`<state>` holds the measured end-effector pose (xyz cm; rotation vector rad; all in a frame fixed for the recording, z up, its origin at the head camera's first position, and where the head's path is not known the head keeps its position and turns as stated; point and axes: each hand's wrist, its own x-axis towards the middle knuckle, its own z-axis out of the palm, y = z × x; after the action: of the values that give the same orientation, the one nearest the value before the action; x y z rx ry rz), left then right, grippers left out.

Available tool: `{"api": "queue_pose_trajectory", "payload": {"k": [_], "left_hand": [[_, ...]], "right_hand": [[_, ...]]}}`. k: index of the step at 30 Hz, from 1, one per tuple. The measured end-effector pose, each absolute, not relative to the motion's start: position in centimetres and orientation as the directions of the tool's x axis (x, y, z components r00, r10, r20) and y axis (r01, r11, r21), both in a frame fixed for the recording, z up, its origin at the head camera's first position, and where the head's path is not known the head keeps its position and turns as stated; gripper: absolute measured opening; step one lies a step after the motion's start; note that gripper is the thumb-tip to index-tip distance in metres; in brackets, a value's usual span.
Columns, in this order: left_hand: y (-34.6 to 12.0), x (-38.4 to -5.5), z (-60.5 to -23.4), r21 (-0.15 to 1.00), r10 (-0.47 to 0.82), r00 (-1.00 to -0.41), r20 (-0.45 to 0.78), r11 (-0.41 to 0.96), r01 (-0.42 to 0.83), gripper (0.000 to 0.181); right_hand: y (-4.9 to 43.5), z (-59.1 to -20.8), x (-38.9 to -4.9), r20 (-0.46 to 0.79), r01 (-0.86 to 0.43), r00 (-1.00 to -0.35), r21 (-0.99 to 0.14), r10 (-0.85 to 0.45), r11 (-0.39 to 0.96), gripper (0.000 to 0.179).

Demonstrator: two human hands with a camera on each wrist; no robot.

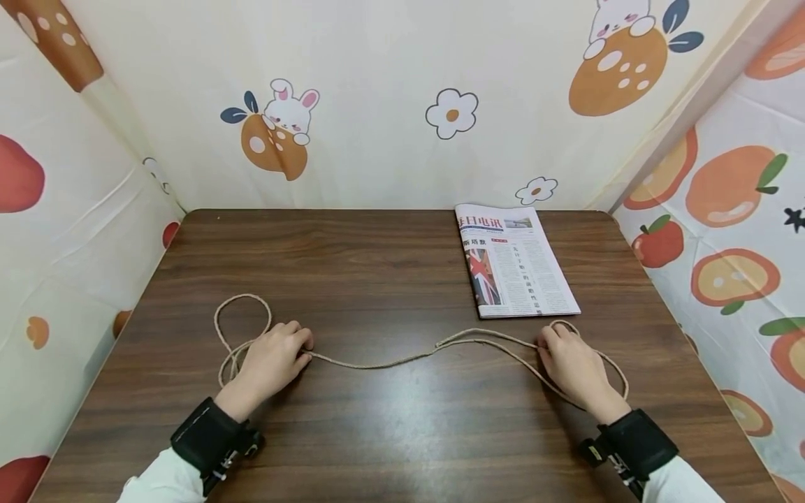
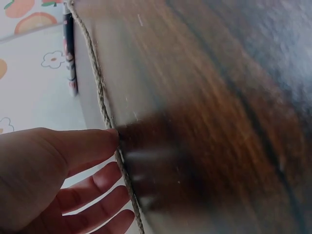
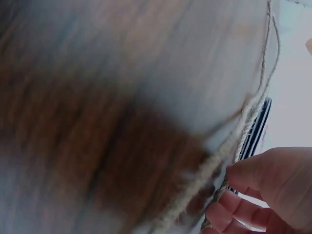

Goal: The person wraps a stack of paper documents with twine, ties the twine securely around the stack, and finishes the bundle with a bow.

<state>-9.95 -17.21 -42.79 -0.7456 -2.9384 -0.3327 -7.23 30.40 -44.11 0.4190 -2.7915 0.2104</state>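
A thin beige twisted rope (image 1: 383, 365) stretches in a loose line across the brown table (image 1: 377, 272). My left hand (image 1: 274, 358) pinches it left of the middle, and a loop of rope lies beyond that hand on the left. At the right, my right hand (image 1: 575, 369) pinches a strand, while a second strand passes just in front of it and curves round its far side. In the left wrist view the rope (image 2: 100, 90) runs under the thumb tip, with the other fingers spread behind it. The right wrist view shows the rope (image 3: 222, 190) between thumb and fingers.
A folded newspaper (image 1: 518, 262) lies at the back right, just beyond my right hand. Walls with printed fabric stand behind the table and along both sides (image 1: 723, 279). Each wrist wears a black strap with a small device.
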Motion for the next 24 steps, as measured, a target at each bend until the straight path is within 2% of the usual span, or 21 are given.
{"api": "queue_pose_trajectory", "payload": {"k": [11, 20, 24], "left_hand": [[-17.3, -9.8, -42.8, 0.179, 0.454, -0.884, 0.113, 0.866, 0.468, 0.024], [-17.2, -9.7, -43.0, 0.176, 0.458, -0.869, 0.19, 0.854, 0.489, 0.029], [-17.2, -9.7, -43.1, 0.175, 0.46, -0.868, 0.185, 0.854, 0.49, 0.029]], "right_hand": [[34.4, -40.4, -8.7, 0.428, -0.242, -0.889, -0.134, -0.164, 0.961, 0.013], [39.1, -38.8, -10.4, 0.36, -0.113, -0.932, -0.156, -0.05, 0.981, 0.005], [40.8, -38.4, -11.3, 0.319, -0.043, -0.948, -0.171, 0.014, 0.984, 0.006]]}}
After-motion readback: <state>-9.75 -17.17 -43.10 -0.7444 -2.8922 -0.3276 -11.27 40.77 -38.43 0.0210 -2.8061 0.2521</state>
